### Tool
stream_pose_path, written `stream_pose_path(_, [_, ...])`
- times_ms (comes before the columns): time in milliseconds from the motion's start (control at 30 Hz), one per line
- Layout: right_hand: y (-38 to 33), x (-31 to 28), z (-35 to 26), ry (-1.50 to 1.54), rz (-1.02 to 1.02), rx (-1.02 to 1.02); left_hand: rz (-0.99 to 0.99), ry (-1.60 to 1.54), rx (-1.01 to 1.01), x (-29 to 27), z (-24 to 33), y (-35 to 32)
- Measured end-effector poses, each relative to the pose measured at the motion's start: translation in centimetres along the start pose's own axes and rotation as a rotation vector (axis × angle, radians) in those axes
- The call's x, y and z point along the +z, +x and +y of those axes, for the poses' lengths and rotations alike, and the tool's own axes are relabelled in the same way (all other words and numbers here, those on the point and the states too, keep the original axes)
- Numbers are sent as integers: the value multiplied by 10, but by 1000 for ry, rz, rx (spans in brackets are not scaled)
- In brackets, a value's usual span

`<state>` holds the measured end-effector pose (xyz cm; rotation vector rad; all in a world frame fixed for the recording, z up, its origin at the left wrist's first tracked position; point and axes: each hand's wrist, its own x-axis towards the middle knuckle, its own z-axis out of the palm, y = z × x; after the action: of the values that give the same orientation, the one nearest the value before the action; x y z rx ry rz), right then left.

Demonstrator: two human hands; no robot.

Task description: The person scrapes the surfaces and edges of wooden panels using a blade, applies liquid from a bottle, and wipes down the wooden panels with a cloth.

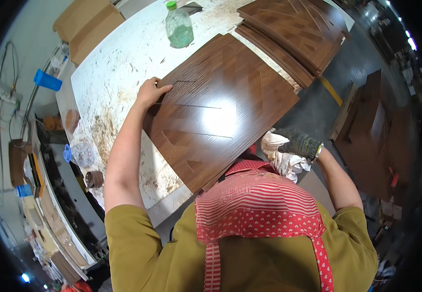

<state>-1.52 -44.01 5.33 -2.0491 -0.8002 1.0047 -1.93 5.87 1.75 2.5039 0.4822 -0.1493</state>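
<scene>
A dark brown wooden panel (220,97) with thin grooves and angled inlay shapes lies on a white, stained worktable (118,68), its near corner hanging over the table edge. My left hand (151,91), bare, rests flat on the panel's left edge with fingers spread. My right hand (301,143) wears a dark knitted glove and is closed around a bunched white rag (283,158) just off the panel's right edge, beside my red-and-white apron.
A stack of similar brown panels (293,31) lies at the table's far right. A clear plastic bottle with a green cap (179,27) stands at the far edge. Cardboard boxes (87,27) sit far left; more brown boards (371,126) stand on the floor at right.
</scene>
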Motion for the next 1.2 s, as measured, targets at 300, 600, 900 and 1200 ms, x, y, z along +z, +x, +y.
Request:
stream_pose_path(300, [-30,-43,-16,170,342,25,539,418,517,-130,185,-121])
stream_pose_path(600, [-44,-99,-71,-241,676,-212,605,852,672,-155,217,-132])
stream_pose_path(900, [52,6,-81,-924,757,-655,503,842,615,-146,230,-92])
stream_pose_path(1200, [-14,-82,-164,-114,782,-739,459,816,561,-141,212,-101])
